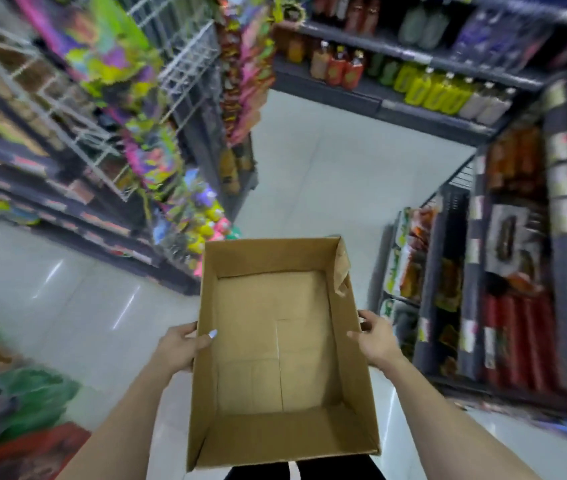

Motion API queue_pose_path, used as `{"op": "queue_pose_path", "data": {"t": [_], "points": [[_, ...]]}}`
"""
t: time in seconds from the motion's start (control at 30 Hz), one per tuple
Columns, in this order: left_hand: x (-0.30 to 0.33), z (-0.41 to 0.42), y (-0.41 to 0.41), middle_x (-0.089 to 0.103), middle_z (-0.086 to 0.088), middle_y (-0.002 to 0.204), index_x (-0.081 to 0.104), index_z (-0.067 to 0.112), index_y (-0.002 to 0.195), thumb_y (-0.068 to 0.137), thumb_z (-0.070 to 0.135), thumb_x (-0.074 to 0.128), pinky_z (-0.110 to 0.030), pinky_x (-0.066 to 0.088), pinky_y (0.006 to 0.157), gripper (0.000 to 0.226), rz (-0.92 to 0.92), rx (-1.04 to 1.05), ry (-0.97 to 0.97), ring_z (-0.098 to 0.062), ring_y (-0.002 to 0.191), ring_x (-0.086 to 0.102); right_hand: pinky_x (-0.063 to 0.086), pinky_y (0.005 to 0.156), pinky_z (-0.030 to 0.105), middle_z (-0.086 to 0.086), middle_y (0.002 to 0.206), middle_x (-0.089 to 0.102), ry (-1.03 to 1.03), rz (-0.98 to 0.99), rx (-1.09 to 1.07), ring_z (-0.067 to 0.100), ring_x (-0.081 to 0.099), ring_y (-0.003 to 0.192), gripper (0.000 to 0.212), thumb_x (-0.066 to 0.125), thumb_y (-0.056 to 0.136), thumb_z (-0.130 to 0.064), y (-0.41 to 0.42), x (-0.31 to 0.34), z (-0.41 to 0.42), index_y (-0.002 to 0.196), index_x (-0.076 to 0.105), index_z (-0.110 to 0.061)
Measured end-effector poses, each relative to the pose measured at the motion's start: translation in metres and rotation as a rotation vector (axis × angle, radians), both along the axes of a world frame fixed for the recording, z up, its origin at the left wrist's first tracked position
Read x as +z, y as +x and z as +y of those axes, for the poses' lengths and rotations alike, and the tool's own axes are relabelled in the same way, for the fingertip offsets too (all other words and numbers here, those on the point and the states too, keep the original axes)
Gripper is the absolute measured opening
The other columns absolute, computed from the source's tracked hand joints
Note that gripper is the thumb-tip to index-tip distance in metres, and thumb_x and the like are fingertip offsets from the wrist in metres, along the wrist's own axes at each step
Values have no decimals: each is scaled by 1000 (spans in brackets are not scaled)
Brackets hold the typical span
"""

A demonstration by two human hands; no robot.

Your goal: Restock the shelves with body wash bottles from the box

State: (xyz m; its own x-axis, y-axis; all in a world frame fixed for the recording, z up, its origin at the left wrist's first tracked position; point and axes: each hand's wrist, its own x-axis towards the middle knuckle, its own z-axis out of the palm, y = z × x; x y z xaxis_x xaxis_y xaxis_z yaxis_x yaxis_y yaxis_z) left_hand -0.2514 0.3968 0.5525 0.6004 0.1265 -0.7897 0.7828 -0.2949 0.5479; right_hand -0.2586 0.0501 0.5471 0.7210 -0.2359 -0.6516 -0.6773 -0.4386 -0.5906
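Head view. A cardboard box (282, 355) is carried at waist level in the lower centre of the frame, its open top turned toward the camera. No body wash bottles are seen inside; only the bare cardboard floor and a torn flap at the 1 o'clock corner are visible. From this it is judged that the box has been emptied and that the restocking is at or near its end.

The box is held by its two long side walls, one hand per wall, so that the load is balanced and the open top is kept level. The left hand (180, 348) is applied at 9 o'clock of the box: the thumb is hooked over the rim and lies against the inner face of the wall, while the remaining fingers are hidden behind the outer face. The right hand (377, 341) is applied at 3 o'clock: the thumb rests along the top of the rim and the fingers (367, 318) are curled against the outer face. Both walls are therefore pinched between thumb and fingers, with the box lying between the two palms.

Stocked shelves (431, 95) carrying upright bottles are seen at 1 o'clock, well apart from the box, across a pale tiled floor (327, 174). Further racks stand at 3 o'clock and at 10 o'clock; their contents are blurred.
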Motion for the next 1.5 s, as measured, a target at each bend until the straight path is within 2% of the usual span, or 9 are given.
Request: {"op": "queue_pose_path", "data": {"t": [0.17, 0.3, 0.4, 0.6, 0.77, 0.87, 1.0, 1.17, 1.5], "points": [[-8, -73, 94, 67, -2, 58, 66, 12, 114, 81, 33, 71, -25, 48, 50, 39, -33, -170, 31, -19, 51, 60, 45, 48, 15, 3, 94, 64, -17, -3, -184, 9, 60, 64, 48, 63, 86, -9, 36, -8, -64, 131, 48, -15], [-28, -111, 162, 69, -14, 79, 55, 10, 130, 80, 36, 71, -34, 51, 62, 59, -57, -234, 56, -28, 68, 63, 54, 71, 30, 9, 103, 68, -10, 3, -270, 18, 64, 74, 50, 64, 86, -8, 71, -26, -94, 133, 47, -13], [-52, -133, 210, 72, -22, 91, 56, 11, 129, 81, 36, 71, -42, 55, 66, 56, -76, -279, 56, -30, 74, 65, 48, 63, 20, 7, 104, 69, -38, -5, -274, 13, 61, 76, 46, 63, 86, -10, 103, -50, -109, 130, 48, -15], [-151, -163, 306, 56, 11, 35, 61, 7, 121, 82, 24, 71, -12, 36, 31, 44, -55, -298, 63, -1, 32, 53, 49, 55, 11, 1, 88, 62, -94, 17, -329, 6, 57, 62, 44, 63, 85, -7, 178, -142, -120, 127, 51, -13], [-278, -177, 373, 73, -19, 88, 56, 15, 131, 78, 37, 73, -25, 49, 46, 60, -40, -333, 98, -19, 60, 64, 56, 79, 42, 15, 106, 70, -80, 39, -379, 27, 67, 85, 40, 63, 81, 2, 242, -271, -130, 119, 56, -10], [-361, -185, 400, 71, -14, 107, 52, 17, 133, 77, 45, 71, -42, 58, 72, 66, -34, -376, 138, -31, 86, 69, 56, 79, 40, 11, 107, 70, -117, 32, -387, 24, 67, 84, 40, 63, 81, -1, 266, -352, -139, 119, 57, -14], [-458, -195, 427, 72, 2, 81, 52, 16, 134, 75, 48, 72, -30, 55, 59, 70, -51, -379, 169, -15, 71, 68, 54, 68, 29, 7, 106, 68, -134, 42, -363, 19, 65, 81, 40, 62, 85, -7, 298, -443, -153, 123, 56, -17], [-538, -206, 467, 70, -13, 111, 51, 16, 135, 76, 45, 72, -44, 58, 80, 69, -66, -360, 159, -27, 94, 69, 56, 84, 40, 5, 113, 64, -100, 53, -320, 26, 65, 95, 40, 60, 88, -12, 335, -526, -165, 127, 53, -17], [-586, -217, 471, 69, -16, 111, 49, 14, 137, 83, 41, 65, -51, 53, 90, 62, -118, -429, 249, -32, 103, 65, 55, 72, 33, 9, 115, 64, -100, 84, -294, 22, 62, 86, 44, 61, 87, -11, 344, -590, -167, 128, 45, -18]]}}
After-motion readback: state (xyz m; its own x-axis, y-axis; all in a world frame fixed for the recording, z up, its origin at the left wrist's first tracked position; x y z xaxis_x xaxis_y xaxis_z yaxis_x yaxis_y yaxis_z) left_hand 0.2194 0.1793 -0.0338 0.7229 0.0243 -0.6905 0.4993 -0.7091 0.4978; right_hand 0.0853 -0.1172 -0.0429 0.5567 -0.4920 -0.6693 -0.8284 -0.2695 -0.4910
